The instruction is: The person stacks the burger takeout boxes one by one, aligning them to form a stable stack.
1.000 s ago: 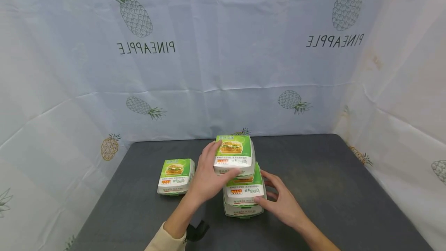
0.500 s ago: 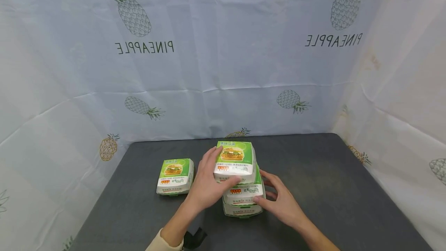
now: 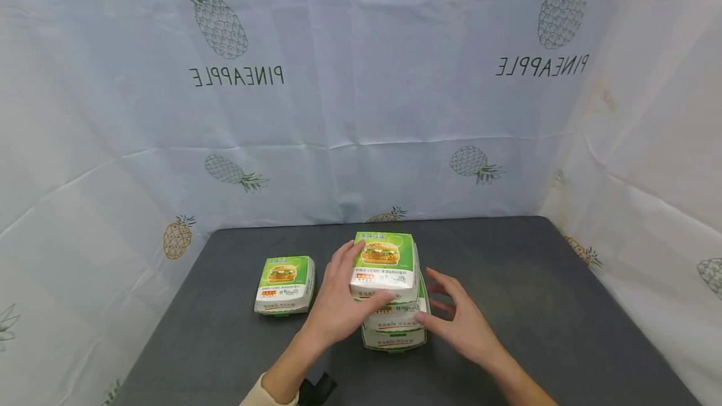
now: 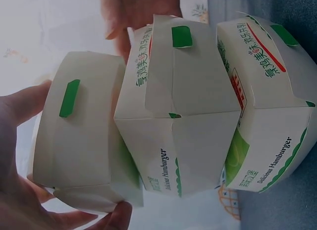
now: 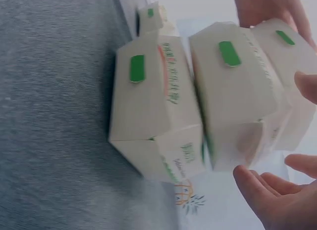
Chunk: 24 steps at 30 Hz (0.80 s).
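Observation:
Three green-and-white cardboard hamburger boxes form a stack. My left hand (image 3: 337,306) grips the top box (image 3: 381,271), thumb on its near side and fingers at its left. That top box (image 4: 81,131) sits against the middle box (image 4: 198,76) in the left wrist view, slightly askew; full contact is hard to tell. Beneath is the bottom box (image 3: 393,339), on the table. My right hand (image 3: 465,324) is beside the stack's right side, fingers spread and relaxed. In the right wrist view a small gap separates those fingertips (image 5: 242,175) from the middle box (image 5: 233,91).
Another hamburger box (image 3: 284,286) stands alone on the dark table (image 3: 507,268), left of the stack. A white curtain (image 3: 361,80) printed with pineapples hangs behind and at both sides. A black strap (image 3: 318,389) shows by my left wrist.
My left hand has lowered the top box onto or close to the middle box and shifted it slightly right. My right hand has drawn slightly away from the stack.

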### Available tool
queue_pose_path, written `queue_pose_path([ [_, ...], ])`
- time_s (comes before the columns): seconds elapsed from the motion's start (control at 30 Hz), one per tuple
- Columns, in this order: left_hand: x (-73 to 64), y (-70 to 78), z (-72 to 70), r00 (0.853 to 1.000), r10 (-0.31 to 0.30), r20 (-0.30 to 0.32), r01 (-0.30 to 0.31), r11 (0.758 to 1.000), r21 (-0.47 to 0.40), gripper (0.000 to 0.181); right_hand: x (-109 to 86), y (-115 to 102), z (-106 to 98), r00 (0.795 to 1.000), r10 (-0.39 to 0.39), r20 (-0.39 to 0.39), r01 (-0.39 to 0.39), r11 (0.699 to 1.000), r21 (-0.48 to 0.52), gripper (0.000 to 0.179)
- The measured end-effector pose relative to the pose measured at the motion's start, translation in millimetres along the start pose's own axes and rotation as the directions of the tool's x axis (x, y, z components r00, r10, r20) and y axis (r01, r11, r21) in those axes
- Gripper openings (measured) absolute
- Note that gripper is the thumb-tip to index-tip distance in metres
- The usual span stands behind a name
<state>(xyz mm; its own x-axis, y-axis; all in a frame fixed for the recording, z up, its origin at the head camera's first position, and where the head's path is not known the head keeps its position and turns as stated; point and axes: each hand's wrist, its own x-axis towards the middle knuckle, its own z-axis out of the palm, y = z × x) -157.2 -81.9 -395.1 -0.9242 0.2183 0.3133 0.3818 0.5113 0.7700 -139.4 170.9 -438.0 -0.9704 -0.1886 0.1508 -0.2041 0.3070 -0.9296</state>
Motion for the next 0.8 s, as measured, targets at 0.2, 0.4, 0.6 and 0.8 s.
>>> queue_pose_path([
  [0.2, -1.1, 2.2, 0.2, 1.0, -0.015, 0.007, 0.015, 1.0, 0.005, 0.093, 0.0, -9, -7, 0.995, -0.097, -0.006, 0.097, 0.995, -0.031, 0.075],
  [0.4, -1.3, 4.2, 1.3, 1.0, -0.005, 0.012, 0.005, 1.0, 0.006, 0.093, 3.1, -14, -10, 0.989, -0.146, 0.028, 0.146, 0.989, 0.007, 0.076],
  [0.6, -3.9, 6.1, 2.7, 1.0, 0.008, 0.029, -0.008, 1.0, -0.009, 0.093, 7.9, -18, -8, 0.979, -0.2, 0.042, 0.198, 0.979, 0.053, 0.074],
  [0.8, -7.3, 7.5, 2.2, 0.999, 0.004, 0.039, -0.003, 0.999, -0.041, 0.091, 9.0, -19, -8, 0.974, -0.223, 0.029, 0.222, 0.974, 0.036, 0.07],
])
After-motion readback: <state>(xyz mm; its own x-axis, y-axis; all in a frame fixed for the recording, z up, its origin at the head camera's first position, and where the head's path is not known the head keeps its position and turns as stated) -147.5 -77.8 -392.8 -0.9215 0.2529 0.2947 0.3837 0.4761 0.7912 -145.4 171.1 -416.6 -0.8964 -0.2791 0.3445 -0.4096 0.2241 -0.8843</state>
